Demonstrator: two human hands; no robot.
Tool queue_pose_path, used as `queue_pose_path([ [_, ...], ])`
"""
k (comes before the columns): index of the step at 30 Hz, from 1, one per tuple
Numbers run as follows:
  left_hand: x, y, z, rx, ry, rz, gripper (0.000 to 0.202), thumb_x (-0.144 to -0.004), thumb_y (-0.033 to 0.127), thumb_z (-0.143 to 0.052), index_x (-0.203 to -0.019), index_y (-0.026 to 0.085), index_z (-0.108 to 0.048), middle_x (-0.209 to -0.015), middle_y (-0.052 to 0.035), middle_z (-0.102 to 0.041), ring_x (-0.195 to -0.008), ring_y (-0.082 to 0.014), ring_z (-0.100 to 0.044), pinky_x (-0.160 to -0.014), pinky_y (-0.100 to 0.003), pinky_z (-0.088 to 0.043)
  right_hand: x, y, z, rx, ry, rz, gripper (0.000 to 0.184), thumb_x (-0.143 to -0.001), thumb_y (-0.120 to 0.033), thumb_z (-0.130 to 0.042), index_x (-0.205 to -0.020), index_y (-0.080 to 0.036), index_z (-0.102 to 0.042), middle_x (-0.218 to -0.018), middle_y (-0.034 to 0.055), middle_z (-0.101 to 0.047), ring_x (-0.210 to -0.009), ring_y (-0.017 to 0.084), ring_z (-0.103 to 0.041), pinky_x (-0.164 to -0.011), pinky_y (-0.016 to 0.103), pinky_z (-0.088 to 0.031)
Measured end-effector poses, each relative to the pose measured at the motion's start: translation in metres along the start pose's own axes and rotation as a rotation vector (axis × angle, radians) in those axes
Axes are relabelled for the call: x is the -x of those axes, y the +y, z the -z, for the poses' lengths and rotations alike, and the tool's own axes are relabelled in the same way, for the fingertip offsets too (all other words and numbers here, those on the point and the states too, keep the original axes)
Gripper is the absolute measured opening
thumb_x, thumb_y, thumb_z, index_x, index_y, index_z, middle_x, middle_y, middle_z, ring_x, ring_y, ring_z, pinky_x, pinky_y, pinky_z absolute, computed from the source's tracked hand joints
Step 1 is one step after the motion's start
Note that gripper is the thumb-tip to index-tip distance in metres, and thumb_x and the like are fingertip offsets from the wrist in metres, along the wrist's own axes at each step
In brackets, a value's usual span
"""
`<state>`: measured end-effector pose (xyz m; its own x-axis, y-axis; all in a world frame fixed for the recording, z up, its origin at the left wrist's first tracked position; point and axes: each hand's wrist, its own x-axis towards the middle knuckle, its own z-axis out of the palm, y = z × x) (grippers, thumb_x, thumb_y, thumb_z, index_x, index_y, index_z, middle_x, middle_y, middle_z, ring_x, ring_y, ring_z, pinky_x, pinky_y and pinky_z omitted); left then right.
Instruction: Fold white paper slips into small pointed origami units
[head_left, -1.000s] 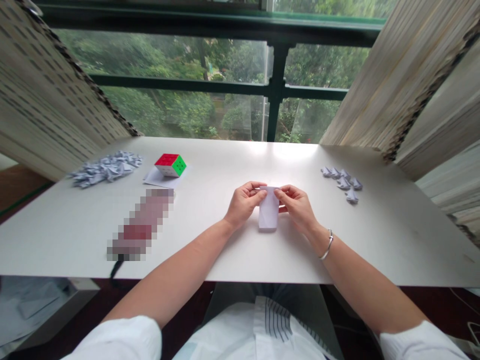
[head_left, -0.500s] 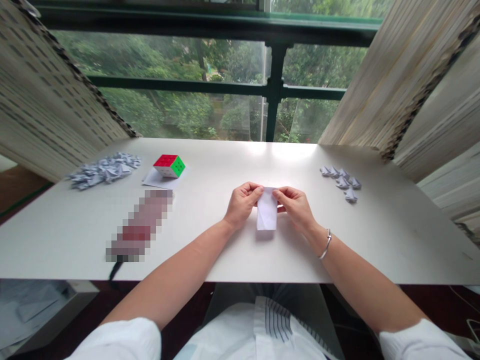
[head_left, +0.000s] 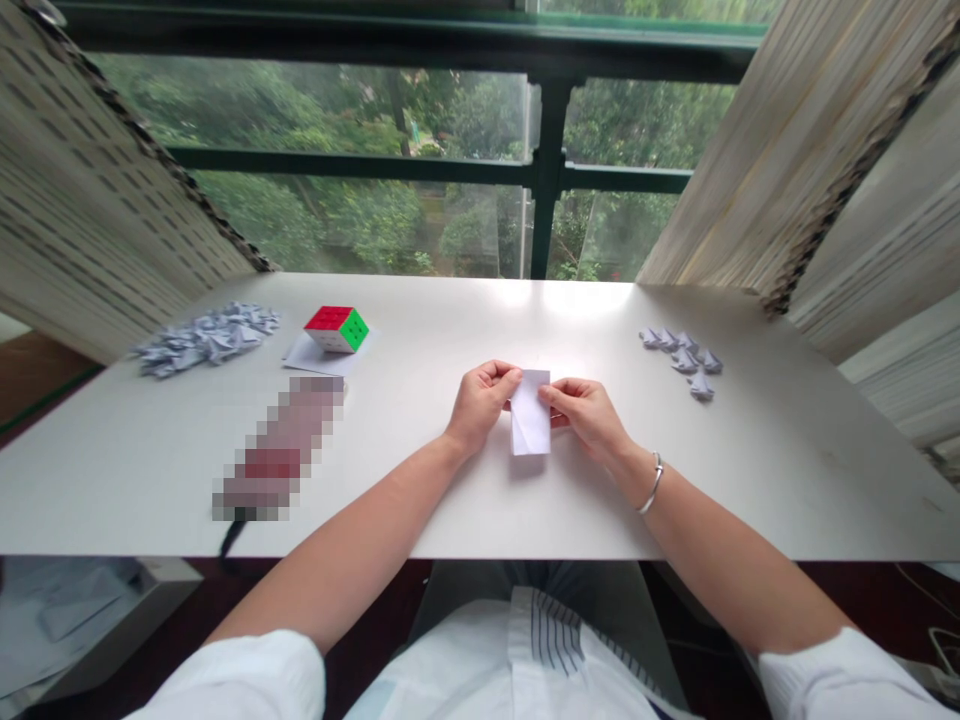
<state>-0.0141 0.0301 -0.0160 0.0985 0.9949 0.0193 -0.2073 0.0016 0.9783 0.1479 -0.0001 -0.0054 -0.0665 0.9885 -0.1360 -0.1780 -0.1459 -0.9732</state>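
- Folded paper (head_left: 531, 422) — I see it above the middle of the white table (head_left: 487, 525), left hand (head_left: 478, 405) and right hand (head_left: 589, 412) pinching opposite edges.
- Behind, my feed shows a green-framed window (head_left: 550, 180), trees (head_left: 367, 215) outside.
- Pale curtains (head_left: 712, 170) flank it — the left one dark-dashed.

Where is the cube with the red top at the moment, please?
In the head view, the cube sits on a paper sheet toward the far left of the table, just right of the paper heap and left of the left hand.

White shirt (head_left: 450, 665) with dark stripes (head_left: 556, 640), white sleeves (head_left: 259, 675), slim silver bracelet (head_left: 658, 483)
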Motion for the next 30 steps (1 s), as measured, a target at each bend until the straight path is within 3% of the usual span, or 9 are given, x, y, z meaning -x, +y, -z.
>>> queue_pose_path([
  [5, 0.002, 0.004, 0.002, -0.040, -0.100, 0.094, 0.035, -0.064, 0.038, -0.085, -0.089, 0.015, -0.074, -0.076, -0.0045, -0.071, -0.061, -0.0130, -0.061, -0.057, -0.025, -0.046, 0.001, 0.002, 0.000, 0.068, -0.049, 0.019, 0.040, -0.060, -0.051, -0.083, -0.066, -0.015, -0.068, -0.063, 0.0011, -0.064, -0.057, 0.011, -0.057, -0.053, 0.024, -0.047],
  [8, 0.005, 0.005, 0.000, -0.034, -0.135, 0.107, 0.030, -0.062, 0.036, -0.087, -0.079, 0.015, -0.075, -0.074, -0.0052, -0.071, -0.063, -0.0147, -0.062, -0.060, -0.027, -0.048, 0.003, 0.002, -0.002, 0.112, -0.074, 0.015, 0.043, -0.060, -0.054, -0.083, -0.064, -0.015, -0.066, -0.060, 0.0001, -0.062, -0.054, 0.010, -0.055, -0.050, 0.023, -0.045],
  [14, 0.004, 0.003, -0.004, 0.053, -0.053, 0.094, 0.031, -0.059, 0.038, -0.088, -0.072, 0.015, -0.073, -0.067, -0.0033, -0.069, -0.056, -0.0133, -0.058, -0.055, -0.027, -0.045, 0.005, -0.002, -0.005, 0.111, -0.080, -0.063, 0.041, -0.060, -0.050, -0.084, -0.063, -0.016, -0.062, -0.058, -0.0005, -0.061, -0.051, 0.009, -0.055, -0.048, 0.021, -0.047],
  [21, -0.010, 0.004, 0.011, 0.123, 0.155, 0.043, 0.037, -0.054, 0.040, -0.090, -0.069, 0.014, -0.069, -0.062, 0.0001, -0.064, -0.054, -0.0104, -0.052, -0.053, -0.024, -0.040, 0.008, 0.000, -0.005, 0.217, -0.211, -0.168, 0.027, -0.070, -0.037, -0.080, -0.062, -0.016, -0.064, -0.053, 0.0021, -0.064, -0.046, 0.010, -0.057, -0.045, 0.022, -0.050],
  [27, -0.015, 0.006, 0.017, 0.123, 0.151, 0.048, 0.040, -0.051, 0.042, -0.091, -0.070, 0.013, -0.070, -0.064, -0.0011, -0.065, -0.057, -0.0109, -0.054, -0.056, -0.024, -0.042, 0.011, -0.011, 0.006, 0.278, -0.337, -0.201, 0.032, -0.070, -0.043, -0.082, -0.064, -0.015, -0.067, -0.057, 0.0047, -0.068, -0.048, 0.011, -0.060, -0.047, 0.022, -0.051],
  [30, -0.012, 0.007, 0.016, 0.115, 0.121, 0.049, 0.039, -0.052, 0.041, -0.091, -0.072, 0.013, -0.071, -0.066, -0.0017, -0.066, -0.058, -0.0112, -0.055, -0.058, -0.025, -0.043, 0.010, -0.015, 0.006, 0.239, -0.197, -0.153, 0.037, -0.073, -0.050, -0.079, -0.073, -0.014, -0.070, -0.063, 0.0070, -0.069, -0.052, 0.012, -0.061, -0.047, 0.022, -0.052],
])
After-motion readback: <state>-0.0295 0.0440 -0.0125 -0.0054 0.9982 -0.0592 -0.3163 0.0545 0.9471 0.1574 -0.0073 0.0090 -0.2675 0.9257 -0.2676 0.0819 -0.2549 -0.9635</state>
